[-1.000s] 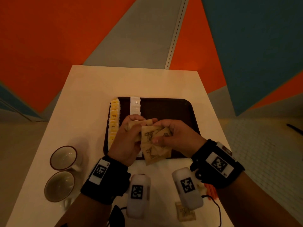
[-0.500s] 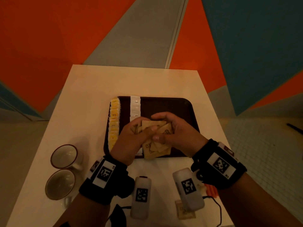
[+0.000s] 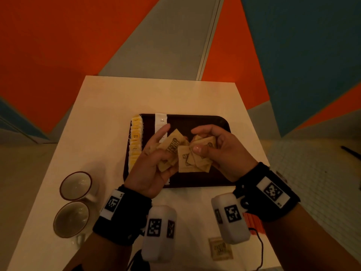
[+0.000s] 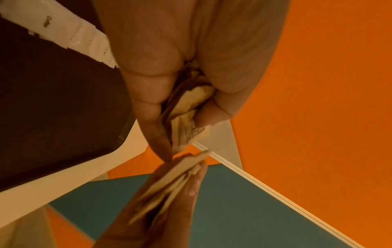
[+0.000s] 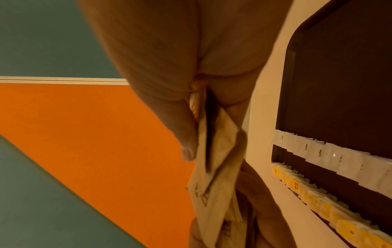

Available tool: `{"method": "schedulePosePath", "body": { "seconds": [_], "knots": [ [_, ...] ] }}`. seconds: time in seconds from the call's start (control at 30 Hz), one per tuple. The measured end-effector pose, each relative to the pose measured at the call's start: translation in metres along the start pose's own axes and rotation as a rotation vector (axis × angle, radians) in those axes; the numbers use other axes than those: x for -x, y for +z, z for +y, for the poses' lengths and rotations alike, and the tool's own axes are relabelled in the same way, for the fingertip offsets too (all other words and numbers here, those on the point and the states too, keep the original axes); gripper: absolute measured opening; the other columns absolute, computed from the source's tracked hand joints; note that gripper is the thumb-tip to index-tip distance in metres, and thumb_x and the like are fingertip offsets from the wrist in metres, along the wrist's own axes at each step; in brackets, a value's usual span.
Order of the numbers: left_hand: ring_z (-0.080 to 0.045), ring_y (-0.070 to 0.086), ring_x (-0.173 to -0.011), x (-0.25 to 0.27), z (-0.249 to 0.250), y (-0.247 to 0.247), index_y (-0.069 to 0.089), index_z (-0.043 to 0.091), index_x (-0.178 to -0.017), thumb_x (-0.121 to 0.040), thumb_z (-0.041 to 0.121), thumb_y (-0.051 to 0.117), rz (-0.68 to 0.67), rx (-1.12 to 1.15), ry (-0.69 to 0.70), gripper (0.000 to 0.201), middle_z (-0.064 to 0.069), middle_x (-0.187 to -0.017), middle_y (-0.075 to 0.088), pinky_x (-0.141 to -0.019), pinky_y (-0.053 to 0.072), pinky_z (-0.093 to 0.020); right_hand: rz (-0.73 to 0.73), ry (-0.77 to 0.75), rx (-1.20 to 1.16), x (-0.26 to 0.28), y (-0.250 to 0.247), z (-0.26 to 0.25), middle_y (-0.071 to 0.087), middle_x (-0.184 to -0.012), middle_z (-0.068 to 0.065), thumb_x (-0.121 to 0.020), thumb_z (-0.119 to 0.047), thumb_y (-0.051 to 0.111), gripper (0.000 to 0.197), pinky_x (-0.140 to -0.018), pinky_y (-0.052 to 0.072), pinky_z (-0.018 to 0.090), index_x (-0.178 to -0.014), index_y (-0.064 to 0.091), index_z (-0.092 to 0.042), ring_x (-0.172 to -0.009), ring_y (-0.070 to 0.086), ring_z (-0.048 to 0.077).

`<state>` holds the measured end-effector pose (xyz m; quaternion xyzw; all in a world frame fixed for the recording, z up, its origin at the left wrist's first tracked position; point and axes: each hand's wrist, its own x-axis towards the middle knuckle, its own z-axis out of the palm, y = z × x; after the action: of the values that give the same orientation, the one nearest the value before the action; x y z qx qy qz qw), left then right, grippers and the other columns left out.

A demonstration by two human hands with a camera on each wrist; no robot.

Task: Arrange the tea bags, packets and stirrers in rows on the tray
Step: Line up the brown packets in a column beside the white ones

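Observation:
A dark brown tray lies on the white table. On its left side runs a row of yellow tea bags, and beside it a row of white coffee packets. Both hands hover over the tray's middle. My left hand holds a few brown packets between thumb and fingers, index finger stretched out. My right hand pinches a fanned bunch of brown packets. In the left wrist view brown packets sit between the fingers; the right wrist view shows brown packets under the thumb.
Two cups stand at the table's left front. One loose brown packet lies near the front edge, with orange stirrers partly hidden behind the right wrist. A black cable runs at the front right.
The hands have drawn apart, splitting the bunch of brown packets: some now in the left hand, the rest fanned in the right. Both hands moved farther over the tray.

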<state>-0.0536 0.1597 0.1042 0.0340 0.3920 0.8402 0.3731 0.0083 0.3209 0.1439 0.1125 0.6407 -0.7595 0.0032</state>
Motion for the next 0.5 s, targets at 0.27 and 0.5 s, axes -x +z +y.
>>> {"method": "schedulePosePath", "body": {
  "seconds": [0.27, 0.5],
  "knots": [
    [-0.017, 0.069, -0.090, -0.002, -0.006, 0.012, 0.057, 0.028, -0.115, -0.086, 0.020, 0.047, -0.007, -0.031, -0.017, 0.032, -0.001, -0.101, 0.072, -0.072, 0.058, -0.033, -0.038, 0.076, 0.030, 0.001, 0.010, 0.004, 0.063, -0.091, 0.006, -0.081, 0.006, 0.059, 0.028, -0.070, 0.057, 0.025, -0.104, 0.061, -0.011, -0.083, 0.064, 0.015],
    [-0.027, 0.063, -0.091, -0.006, -0.007, 0.010, 0.056, 0.022, -0.118, -0.076, 0.044, 0.051, 0.106, -0.001, -0.029, 0.047, -0.014, -0.106, 0.062, -0.071, 0.055, -0.038, -0.021, 0.042, 0.035, 0.002, 0.014, 0.010, 0.062, -0.085, 0.000, -0.080, 0.005, 0.060, 0.024, -0.068, 0.057, 0.027, -0.100, 0.060, -0.010, -0.081, 0.065, 0.015]
  ]
}}
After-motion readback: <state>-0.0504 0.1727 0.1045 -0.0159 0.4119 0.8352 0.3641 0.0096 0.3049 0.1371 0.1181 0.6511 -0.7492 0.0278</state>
